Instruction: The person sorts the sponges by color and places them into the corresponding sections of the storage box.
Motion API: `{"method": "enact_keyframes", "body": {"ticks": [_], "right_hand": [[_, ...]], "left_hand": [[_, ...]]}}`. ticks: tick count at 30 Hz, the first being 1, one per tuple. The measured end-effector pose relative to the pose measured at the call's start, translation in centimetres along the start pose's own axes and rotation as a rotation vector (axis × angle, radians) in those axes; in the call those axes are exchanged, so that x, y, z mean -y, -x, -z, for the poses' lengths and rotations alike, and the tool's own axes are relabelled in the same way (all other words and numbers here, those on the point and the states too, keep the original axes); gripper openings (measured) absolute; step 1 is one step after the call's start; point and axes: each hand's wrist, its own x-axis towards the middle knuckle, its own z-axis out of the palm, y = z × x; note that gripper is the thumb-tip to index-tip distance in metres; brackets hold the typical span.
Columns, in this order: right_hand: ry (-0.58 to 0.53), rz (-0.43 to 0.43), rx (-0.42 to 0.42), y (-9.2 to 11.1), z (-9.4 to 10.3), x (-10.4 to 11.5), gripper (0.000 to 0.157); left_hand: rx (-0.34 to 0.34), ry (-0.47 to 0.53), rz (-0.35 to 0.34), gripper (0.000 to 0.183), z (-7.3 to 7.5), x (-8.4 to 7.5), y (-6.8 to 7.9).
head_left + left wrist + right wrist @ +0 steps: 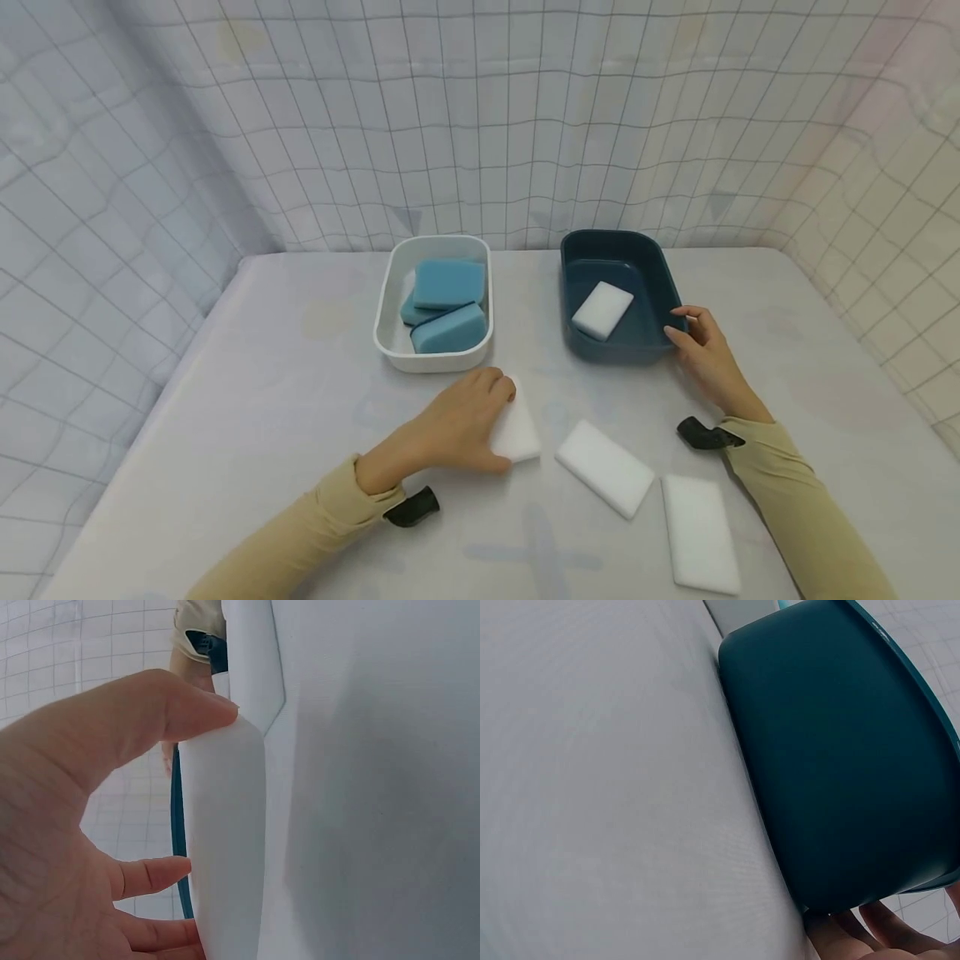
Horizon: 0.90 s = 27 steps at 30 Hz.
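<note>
On the table my left hand (pixel 463 421) grips a white sponge (pixel 516 429) across its length. In the left wrist view its thumb presses one end of the block, and the other fingertips touch the long side. At the right, my right hand (pixel 707 354) holds the near right corner of a dark teal bin (pixel 622 354), fingertips at the rim; the right wrist view has its fingers against the outer wall. Inside that bin one white sponge (pixel 603 310) leans against the left side. Two more white sponges (pixel 606 468) (pixel 701 533) lie flat between the arms.
Left of the teal bin stands a white bin (pixel 435 364) with several blue sponges (pixel 450 285) in it. White cloth covers the table (pixel 315 375). Grid-patterned curtains (pixel 480 125) hang behind and at both sides.
</note>
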Motion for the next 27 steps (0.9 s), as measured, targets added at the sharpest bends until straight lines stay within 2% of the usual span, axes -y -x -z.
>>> {"method": "enact_keyframes", "body": {"ticks": [13, 23, 27], "right_hand": [[0.005, 0.012, 0.002, -0.1, 0.3, -0.1, 0.024], [-0.022, 0.015, 0.018, 0.0, 0.5, -0.1, 0.024], [-0.032, 0.045, 0.026, 0.1, 0.2, 0.1, 0.025]], "left_hand": [[-0.051, -0.015, -0.055, 0.061, 1.1, -0.6, -2.5], [-0.035, 0.01, -0.028, 0.062, 1.9, -0.8, -5.0], [-0.009, 0.025, -0.006, 0.063, 2.2, -0.7, -5.7]]}}
